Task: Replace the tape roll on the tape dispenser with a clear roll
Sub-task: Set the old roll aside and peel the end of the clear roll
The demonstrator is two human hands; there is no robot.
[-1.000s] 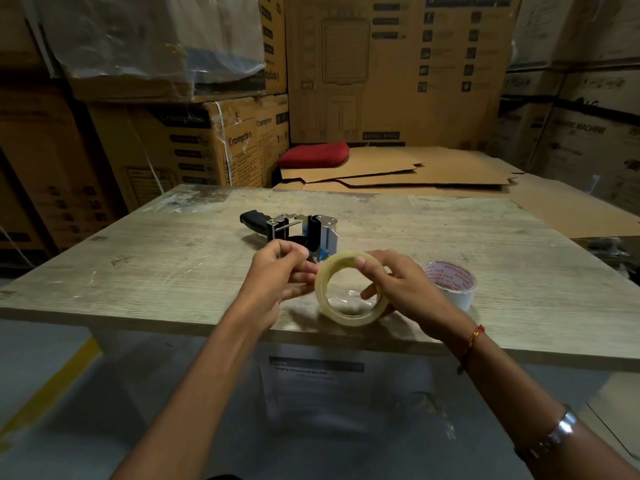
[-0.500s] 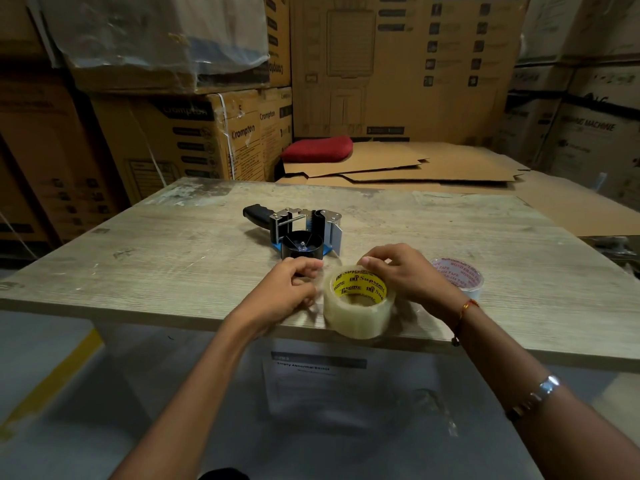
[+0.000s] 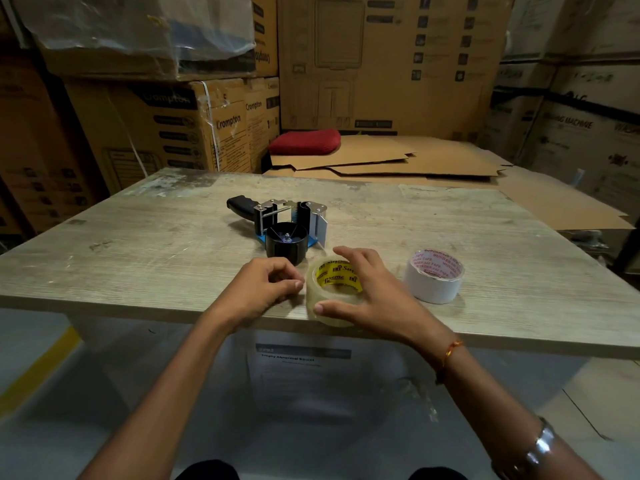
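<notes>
Fingers [image 3: 343,252] of right hand [image 3: 374,292] lie spread over clear roll [image 3: 322,296] before tape dispenser [image 3: 277,216]; left hand [image 3: 266,285] curled, grasp indeterminate. Loading pending: seat roll on hub [image 3: 286,242].

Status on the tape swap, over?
Right hand rests on clear roll, flat at table edge. Left hand curled beside it. Dispenser hub bare, nothing blocking.

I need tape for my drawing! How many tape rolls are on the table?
2. The clear roll lies at the near edge of the table under the right hand; the white roll sits right of it. None looks hidden.
</notes>
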